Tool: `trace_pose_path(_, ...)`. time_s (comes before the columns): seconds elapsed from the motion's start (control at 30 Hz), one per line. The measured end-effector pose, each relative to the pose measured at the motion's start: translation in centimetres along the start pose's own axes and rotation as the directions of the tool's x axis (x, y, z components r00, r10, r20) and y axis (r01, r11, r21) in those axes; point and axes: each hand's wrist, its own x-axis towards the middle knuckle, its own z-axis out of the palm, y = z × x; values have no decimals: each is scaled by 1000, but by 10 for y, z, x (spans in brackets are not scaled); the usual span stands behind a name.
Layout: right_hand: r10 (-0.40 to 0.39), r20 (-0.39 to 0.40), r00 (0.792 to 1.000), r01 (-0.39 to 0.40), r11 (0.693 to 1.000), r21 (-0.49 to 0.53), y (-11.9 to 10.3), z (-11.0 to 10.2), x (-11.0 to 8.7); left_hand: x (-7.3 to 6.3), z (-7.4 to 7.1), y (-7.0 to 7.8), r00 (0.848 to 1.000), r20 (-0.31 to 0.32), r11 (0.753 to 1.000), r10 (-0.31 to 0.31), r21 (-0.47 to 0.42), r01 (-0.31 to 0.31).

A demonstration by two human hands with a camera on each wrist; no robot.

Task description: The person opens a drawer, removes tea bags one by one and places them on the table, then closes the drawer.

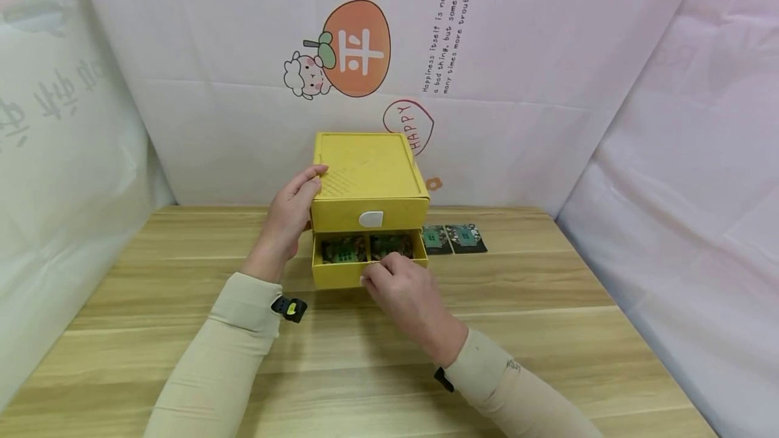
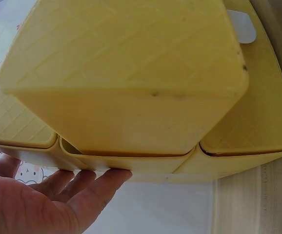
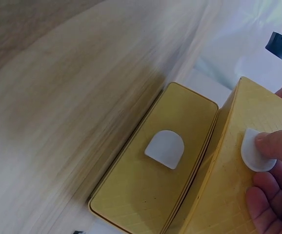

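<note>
A yellow two-drawer box point(image 1: 374, 164) stands on the table, its upper drawer point(image 1: 331, 215) closed and its lower drawer point(image 1: 337, 276) pulled out. Two divided sections of the lower drawer hold dark green patterned cards point(image 1: 343, 249). My right hand point(image 1: 408, 293) pinches the white handle point(image 3: 254, 153) of the pulled-out drawer, the thumb on the handle's face. At the box's left side is my left hand point(image 1: 289, 211), thumb at the top edge. In the left wrist view its extended fingers point(image 2: 99, 192) touch the yellow side.
Two dark green patterned cards point(image 1: 467, 238) lie side by side on the wooden table point(image 1: 529, 330), right of the box. A white printed cloth point(image 1: 243, 134) hangs behind, with more white cloth at both sides. The upper drawer has its own white handle point(image 3: 166, 148).
</note>
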Motion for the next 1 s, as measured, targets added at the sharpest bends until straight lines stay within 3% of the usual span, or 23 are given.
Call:
trace_pose_path(0.6,-38,-61,997,37,999,-12,-5,-4,-5,0,1,0,1000,-14,1000,0,-4,0)
trace_pose_path(1.0,-44,-58,997,42,999,-26,-9,-9,-9,-1,2,0,1000,-18,1000,-3,-10,3)
